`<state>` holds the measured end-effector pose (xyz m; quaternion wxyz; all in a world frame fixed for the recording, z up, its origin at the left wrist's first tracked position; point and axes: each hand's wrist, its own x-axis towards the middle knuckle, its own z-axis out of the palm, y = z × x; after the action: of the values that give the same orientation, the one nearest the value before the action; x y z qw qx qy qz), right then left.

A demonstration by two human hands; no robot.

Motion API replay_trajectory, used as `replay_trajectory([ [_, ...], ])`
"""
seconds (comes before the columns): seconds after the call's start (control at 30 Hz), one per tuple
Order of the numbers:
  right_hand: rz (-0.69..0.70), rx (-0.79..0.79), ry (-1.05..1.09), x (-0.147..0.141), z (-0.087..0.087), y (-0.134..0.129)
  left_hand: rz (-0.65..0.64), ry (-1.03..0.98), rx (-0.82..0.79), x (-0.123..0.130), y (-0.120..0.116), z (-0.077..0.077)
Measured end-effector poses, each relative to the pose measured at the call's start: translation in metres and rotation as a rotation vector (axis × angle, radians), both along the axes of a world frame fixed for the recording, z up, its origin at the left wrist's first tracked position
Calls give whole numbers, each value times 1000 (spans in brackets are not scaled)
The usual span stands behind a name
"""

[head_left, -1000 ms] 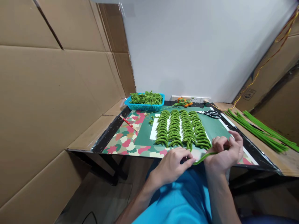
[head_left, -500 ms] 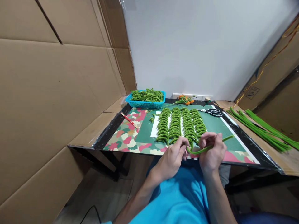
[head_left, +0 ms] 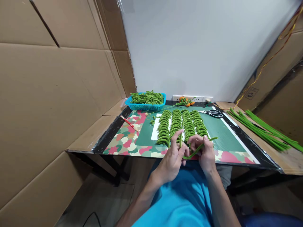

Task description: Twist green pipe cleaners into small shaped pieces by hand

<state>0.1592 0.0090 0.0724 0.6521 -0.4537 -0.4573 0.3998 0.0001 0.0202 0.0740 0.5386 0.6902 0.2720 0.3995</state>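
Observation:
A green pipe cleaner [head_left: 195, 153] is bent into a loop between my two hands at the front edge of the table. My left hand [head_left: 173, 160] pinches it near the bend, one length rising beside the index finger. The fingers of my right hand [head_left: 205, 155] are closed on the other length, whose tip pokes out to the right. Just beyond, curved green pipe-cleaner pieces [head_left: 163, 126] lie in several columns on a white sheet [head_left: 154, 134]. The nearest ends of the middle columns are hidden behind my hands.
A blue basket [head_left: 145, 107] heaped with curled green pieces stands at the back left. Black-handled scissors [head_left: 215, 114] and orange flowers [head_left: 186, 102] lie farther back. Straight green pipe cleaners [head_left: 262, 132] rest at the right, a red stick [head_left: 129, 123] at the left.
My right hand has moved left, closer to my left hand. The pipe cleaner is bent more sharply, and one length now stands up by my left fingers. The view has shifted slightly.

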Motion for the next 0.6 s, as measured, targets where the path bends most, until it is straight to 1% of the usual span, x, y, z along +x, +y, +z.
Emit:
replay_trajectory([
  [0.17,48,-29,11,-1,-7,-1,-28,55,-53,-2,-2,8],
  [0.3,21,-24,9,-4,-16,-1,-51,87,-95,-3,2,13],
  [0.37,-2,-5,-8,-5,-17,-1,-107,89,-156,-2,9,17],
  [0.47,-15,31,1,-5,-14,-1,-270,49,-259,1,21,27],
  [0.5,-16,44,9,-5,-13,-1,-307,46,-275,2,25,30],
  [0.6,-35,91,-3,-5,-9,-3,-338,48,-287,4,32,33],
])
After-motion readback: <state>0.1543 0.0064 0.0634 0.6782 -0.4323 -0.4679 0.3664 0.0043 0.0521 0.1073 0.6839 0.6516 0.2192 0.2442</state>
